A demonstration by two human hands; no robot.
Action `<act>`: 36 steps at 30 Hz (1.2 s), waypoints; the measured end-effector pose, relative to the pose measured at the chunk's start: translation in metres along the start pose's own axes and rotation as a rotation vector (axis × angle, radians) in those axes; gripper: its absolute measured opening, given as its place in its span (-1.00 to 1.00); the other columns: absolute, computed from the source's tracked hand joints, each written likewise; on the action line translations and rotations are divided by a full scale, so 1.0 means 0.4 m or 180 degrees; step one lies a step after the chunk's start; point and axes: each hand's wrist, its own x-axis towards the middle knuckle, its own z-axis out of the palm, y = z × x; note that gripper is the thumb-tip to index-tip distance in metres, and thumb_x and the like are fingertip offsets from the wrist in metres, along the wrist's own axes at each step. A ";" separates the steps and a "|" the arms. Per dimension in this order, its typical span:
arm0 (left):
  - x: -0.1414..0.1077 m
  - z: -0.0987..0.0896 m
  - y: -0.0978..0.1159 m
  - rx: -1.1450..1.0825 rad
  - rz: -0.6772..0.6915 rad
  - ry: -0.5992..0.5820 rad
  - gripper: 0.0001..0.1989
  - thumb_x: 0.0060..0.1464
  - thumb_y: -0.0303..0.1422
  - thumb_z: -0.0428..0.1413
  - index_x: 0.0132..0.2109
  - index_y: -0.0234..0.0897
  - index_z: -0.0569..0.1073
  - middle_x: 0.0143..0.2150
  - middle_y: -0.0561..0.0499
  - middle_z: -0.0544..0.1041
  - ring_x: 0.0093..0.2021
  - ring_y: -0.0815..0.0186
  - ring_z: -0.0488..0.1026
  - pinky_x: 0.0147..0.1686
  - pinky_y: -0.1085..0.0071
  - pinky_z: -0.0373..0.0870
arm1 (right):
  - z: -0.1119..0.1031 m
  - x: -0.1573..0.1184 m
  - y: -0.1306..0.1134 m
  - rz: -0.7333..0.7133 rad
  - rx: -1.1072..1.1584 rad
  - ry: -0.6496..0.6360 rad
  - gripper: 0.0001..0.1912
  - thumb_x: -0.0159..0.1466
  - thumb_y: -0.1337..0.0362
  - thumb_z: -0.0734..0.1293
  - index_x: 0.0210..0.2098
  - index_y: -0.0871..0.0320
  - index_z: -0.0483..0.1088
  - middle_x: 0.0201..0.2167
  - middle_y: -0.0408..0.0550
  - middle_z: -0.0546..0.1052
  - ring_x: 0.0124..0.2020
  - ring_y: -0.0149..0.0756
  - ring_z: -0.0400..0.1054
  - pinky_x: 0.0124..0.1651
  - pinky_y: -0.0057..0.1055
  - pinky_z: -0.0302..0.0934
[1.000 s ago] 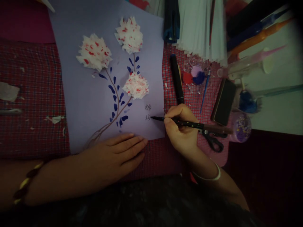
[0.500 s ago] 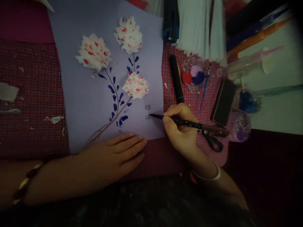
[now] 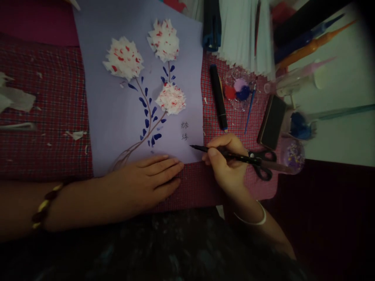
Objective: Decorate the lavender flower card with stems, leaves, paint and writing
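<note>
A lavender sheet of paper (image 3: pixel 114 117) lies on the table, bearing three white paper flowers (image 3: pixel 125 58) flecked with red, brown stems and dark blue painted leaves. Two small handwritten characters (image 3: pixel 184 130) stand near its right edge. My left hand (image 3: pixel 155 177) lies flat across the sheet's lower edge, fingers stretched out. In my right hand (image 3: pixel 225 158) a black brush pen (image 3: pixel 243 157) is pinched between thumb and fingers. Its tip points left, just below the second character; whether it touches the paper I cannot tell.
Right of the sheet lie a black marker (image 3: pixel 218 97), a paint palette (image 3: pixel 234 102), a thin blue brush (image 3: pixel 250 109), a dark box-shaped thing (image 3: pixel 272 121) and scissors (image 3: pixel 265 171). A stapler (image 3: pixel 212 27) and pleated white paper (image 3: pixel 237 39) are at the back. Paper scraps (image 3: pixel 20 99) litter the checked cloth (image 3: pixel 58 144).
The pen tip has moved from beside the second character to just below it, with my right hand shifted slightly down and right of the writing. My left hand stays flat. The view has shifted a little.
</note>
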 end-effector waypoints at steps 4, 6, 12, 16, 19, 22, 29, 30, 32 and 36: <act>-0.003 0.007 0.004 0.0031 -0.0017 0.0097 -0.64 0.33 -0.42 0.11 0.22 -0.31 0.48 0.39 -0.27 0.42 0.42 0.09 0.33 0.46 0.15 0.21 | 0.012 0.010 0.015 -0.0180 -0.0242 -0.0242 -0.93 0.26 0.34 0.34 -0.36 0.07 0.39 -0.58 -0.28 0.40 -0.61 -0.45 0.27 -0.55 -0.46 0.14; -0.006 0.009 0.006 0.0049 -0.0025 0.0130 -0.65 0.33 -0.44 0.11 0.22 -0.31 0.48 0.40 -0.27 0.41 0.43 0.09 0.32 0.47 0.15 0.20 | 0.018 0.009 0.020 -0.0306 -0.0336 -0.0216 -0.92 0.25 0.35 0.33 -0.38 0.07 0.38 -0.58 -0.28 0.40 -0.60 -0.44 0.27 -0.53 -0.45 0.15; -0.005 0.007 0.005 -0.0009 -0.0029 0.0118 -0.65 0.31 -0.45 0.13 0.21 -0.31 0.49 0.40 -0.28 0.41 0.43 0.09 0.33 0.47 0.15 0.20 | 0.025 0.006 0.016 -0.0295 -0.0563 -0.0183 -0.92 0.24 0.33 0.33 -0.39 0.07 0.37 -0.57 -0.26 0.42 -0.57 -0.42 0.30 -0.49 -0.43 0.20; -0.006 0.009 0.003 -0.0021 -0.0044 0.0135 -0.66 0.31 -0.45 0.13 0.20 -0.30 0.49 0.40 -0.27 0.41 0.42 0.09 0.33 0.46 0.13 0.22 | 0.026 0.010 0.012 -0.0466 -0.0646 -0.0171 -0.90 0.22 0.37 0.34 -0.39 0.06 0.37 -0.56 -0.26 0.43 -0.56 -0.42 0.30 -0.48 -0.42 0.19; -0.007 0.008 0.003 -0.0057 -0.0043 0.0111 -0.64 0.31 -0.45 0.13 0.22 -0.29 0.48 0.40 -0.26 0.41 0.44 0.10 0.31 0.47 0.14 0.20 | 0.026 0.011 0.014 -0.0523 -0.0688 -0.0079 -0.88 0.22 0.39 0.34 -0.40 0.05 0.36 -0.55 -0.26 0.42 -0.56 -0.42 0.28 -0.49 -0.42 0.15; -0.005 0.002 0.003 -0.0015 -0.0017 0.0029 -0.64 0.33 -0.45 0.11 0.23 -0.30 0.48 0.40 -0.26 0.41 0.44 0.10 0.31 0.47 0.14 0.18 | 0.026 0.008 0.016 -0.0478 -0.0636 -0.0004 -0.89 0.23 0.40 0.33 -0.39 0.06 0.36 -0.54 -0.25 0.42 -0.56 -0.42 0.28 -0.49 -0.42 0.15; 0.000 -0.002 0.004 -0.0043 -0.0020 0.0064 -0.65 0.31 -0.44 0.13 0.21 -0.34 0.50 0.38 -0.28 0.43 0.42 0.09 0.34 0.46 0.16 0.20 | 0.023 0.010 0.010 -0.0357 -0.0698 -0.0167 -0.91 0.23 0.36 0.34 -0.38 0.06 0.37 -0.55 -0.26 0.43 -0.56 -0.43 0.28 -0.47 -0.42 0.18; -0.001 0.000 0.003 -0.0057 -0.0023 0.0081 -0.65 0.31 -0.44 0.13 0.21 -0.33 0.50 0.38 -0.27 0.44 0.42 0.09 0.34 0.46 0.16 0.20 | 0.022 0.011 0.010 -0.0370 -0.0680 -0.0182 -0.91 0.23 0.37 0.34 -0.39 0.06 0.37 -0.55 -0.26 0.42 -0.56 -0.43 0.28 -0.47 -0.42 0.17; -0.003 0.003 0.003 -0.0102 -0.0037 0.0124 -0.63 0.30 -0.46 0.13 0.22 -0.31 0.49 0.38 -0.26 0.43 0.42 0.10 0.33 0.47 0.16 0.20 | 0.021 0.010 0.011 -0.0360 -0.0596 -0.0151 -0.90 0.23 0.37 0.33 -0.40 0.06 0.36 -0.55 -0.26 0.42 -0.56 -0.43 0.28 -0.48 -0.43 0.17; -0.004 0.004 0.003 -0.0117 -0.0066 0.0124 -0.62 0.31 -0.46 0.12 0.23 -0.31 0.49 0.38 -0.26 0.43 0.42 0.11 0.34 0.46 0.16 0.19 | 0.021 0.009 0.014 -0.0205 -0.0610 -0.0078 -0.91 0.24 0.35 0.32 -0.39 0.07 0.36 -0.56 -0.25 0.43 -0.55 -0.42 0.29 -0.47 -0.42 0.18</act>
